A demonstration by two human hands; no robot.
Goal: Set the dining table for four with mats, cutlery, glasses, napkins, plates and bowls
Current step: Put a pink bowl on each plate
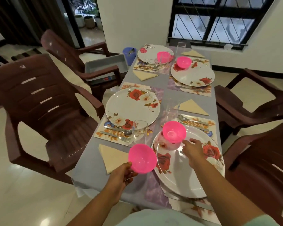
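My left hand [121, 174] grips a pink bowl [142, 158] by its rim, held above the table's near left part. A second pink bowl [174, 131] sits on the near right floral plate [183, 176]. My right hand [193, 150] hovers just beside that bowl with relaxed fingers, holding nothing. The near left floral plate [132, 106] carries no bowl. Two far plates [153, 53] [193, 75] each bear a pink bowl [164, 57] [184, 61]. Mats, cutlery [118, 132], glasses [140, 129] and folded napkins [112, 156] lie at the places.
Brown plastic chairs stand on both sides: two on the left [44, 101] and two on the right [252, 98]. A blue cup [129, 53] with utensils stands at the far left corner, next to a grey tray [104, 64] on a chair. A window is behind.
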